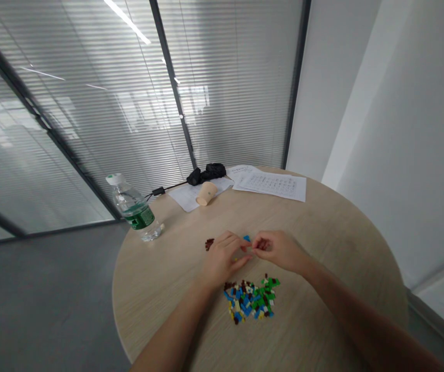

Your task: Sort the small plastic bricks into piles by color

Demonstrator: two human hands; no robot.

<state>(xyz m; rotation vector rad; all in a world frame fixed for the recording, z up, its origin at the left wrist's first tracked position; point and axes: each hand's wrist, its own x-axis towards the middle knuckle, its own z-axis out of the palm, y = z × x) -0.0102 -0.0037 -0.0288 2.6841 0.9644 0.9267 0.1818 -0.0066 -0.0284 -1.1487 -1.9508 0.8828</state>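
My left hand rests low over the table, its index finger and thumb stretched out and apart, with a small yellow piece partly visible below them. Facing it, my right hand has its thumb and fingertips pinched together; whatever lies in that pinch is too small to make out. The fingertips of both hands nearly meet. A little blue brick shows just behind them. Beside my left knuckles sits a small group of dark brown bricks. Nearer to me lies a loose pile of tiny blue, green, brown, yellow and white bricks.
The round wooden table carries a water bottle at its left edge. Farther back are a paper cup on its side, printed sheets, a black bundle and a cable with a small black block.
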